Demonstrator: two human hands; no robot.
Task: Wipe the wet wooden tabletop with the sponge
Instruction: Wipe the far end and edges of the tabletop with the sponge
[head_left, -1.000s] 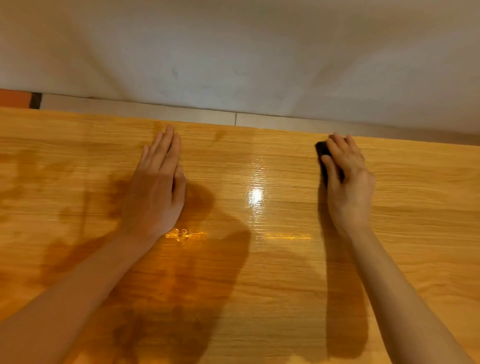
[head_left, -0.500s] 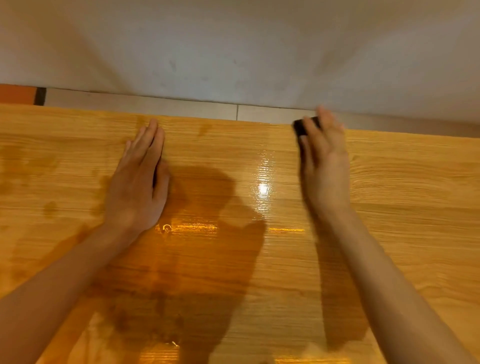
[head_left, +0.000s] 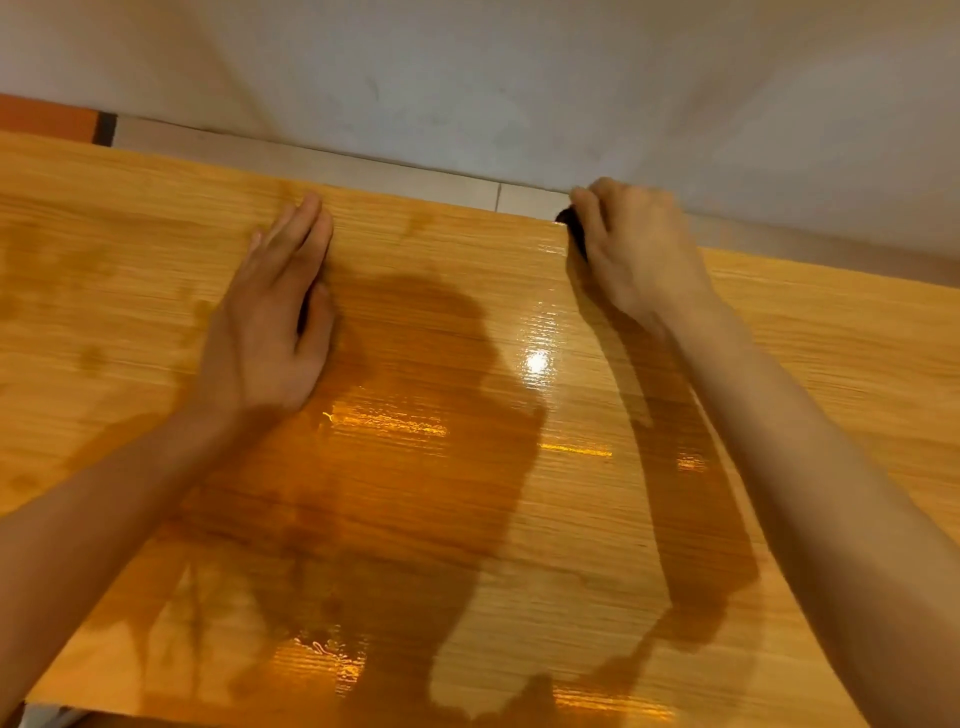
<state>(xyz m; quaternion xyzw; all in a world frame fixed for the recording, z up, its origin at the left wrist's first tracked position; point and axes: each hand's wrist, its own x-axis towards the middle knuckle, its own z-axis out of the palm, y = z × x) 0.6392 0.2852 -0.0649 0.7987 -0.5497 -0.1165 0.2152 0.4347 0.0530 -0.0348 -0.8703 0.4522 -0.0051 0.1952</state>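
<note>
The wooden tabletop (head_left: 831, 364) fills the view, with glossy wet patches and light glints down its middle. My right hand (head_left: 636, 249) is at the table's far edge, fingers curled over a dark sponge (head_left: 571, 228); only a small dark sliver of the sponge shows at the thumb side. My left hand (head_left: 270, 322) lies flat on the wood to the left, palm down, fingers straight and together, holding nothing.
A grey-white wall (head_left: 519, 78) rises just behind the table's far edge, with a pale tiled strip (head_left: 363, 169) below it and an orange patch (head_left: 47, 117) at far left. The near table edge runs along the bottom left of the view.
My right hand slid the sponge away from me and leftwards, from mid-table to the far edge. My left hand stayed flat on the wood.
</note>
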